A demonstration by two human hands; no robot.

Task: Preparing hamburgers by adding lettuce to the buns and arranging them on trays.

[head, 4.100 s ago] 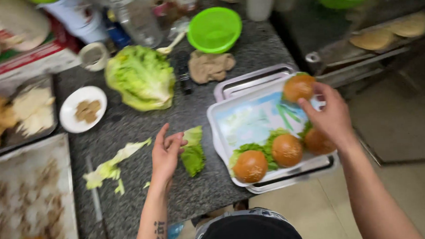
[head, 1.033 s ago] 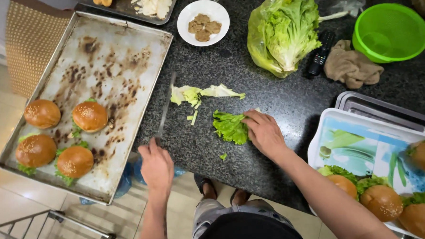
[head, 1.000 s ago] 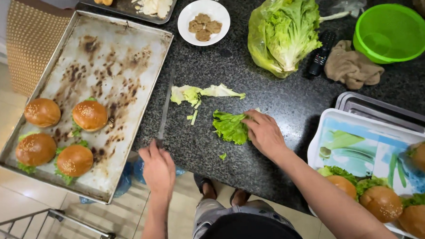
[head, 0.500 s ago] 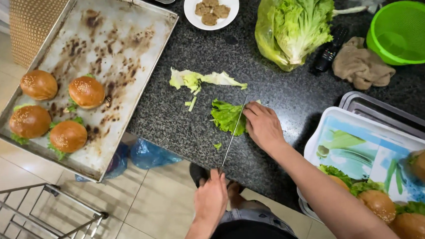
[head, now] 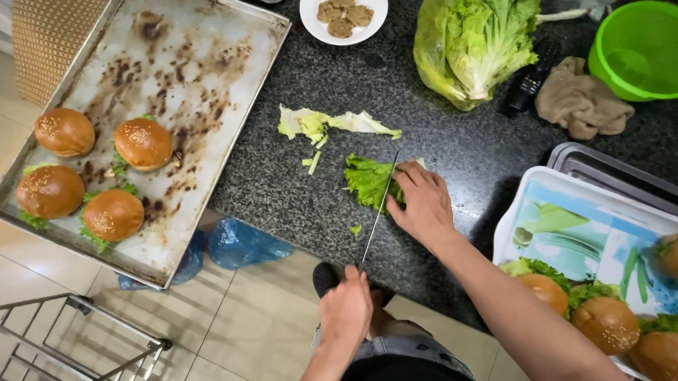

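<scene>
Green lettuce leaf (head: 369, 180) lies near the front edge of the black granite counter (head: 459, 139), pinned flat under the right hand (head: 423, 203), whose fingers press down on it without closing. Since a second ago the left hand (head: 346, 310) has left the counter edge and now wraps fully round the handle of the long knife (head: 378, 210), blade laid across the leaf, so cutting is under way. Trimmed scraps (head: 328, 125) sit behind; burgers (head: 143, 143) wait on the scorched baking tray (head: 196, 59).
</scene>
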